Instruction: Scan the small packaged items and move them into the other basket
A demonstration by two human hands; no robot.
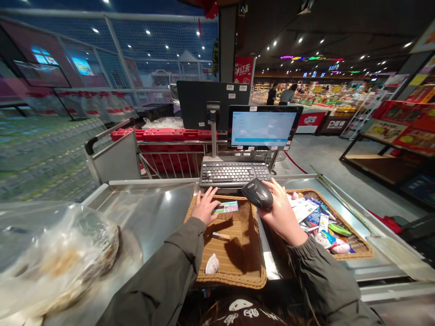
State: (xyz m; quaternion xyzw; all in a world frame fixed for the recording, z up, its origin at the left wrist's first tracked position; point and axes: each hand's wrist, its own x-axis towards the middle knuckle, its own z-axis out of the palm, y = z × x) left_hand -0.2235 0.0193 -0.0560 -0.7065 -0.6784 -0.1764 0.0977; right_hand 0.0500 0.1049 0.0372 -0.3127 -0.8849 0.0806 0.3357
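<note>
Dark white-printed clothing (242,310) sits nearest, before a tan woven rectangular basket (238,281) where left hand (205,206), fingers spread, is at a flat blue-and-pink packet (229,207), grip unclear, right hand (282,212) gripping a black plastic handheld scanner (257,194), likely mid-scan, next needing steady aim.

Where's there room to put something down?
Bare steel counter lies between the plastic bag and the left basket. That basket's floor has some room right of the small brown stick. The right basket is crowded with packets.

Metal counter (166,206) under 2 brown woven baskets (234,256) (363,250) and clear plastic bag (74,242).
</note>
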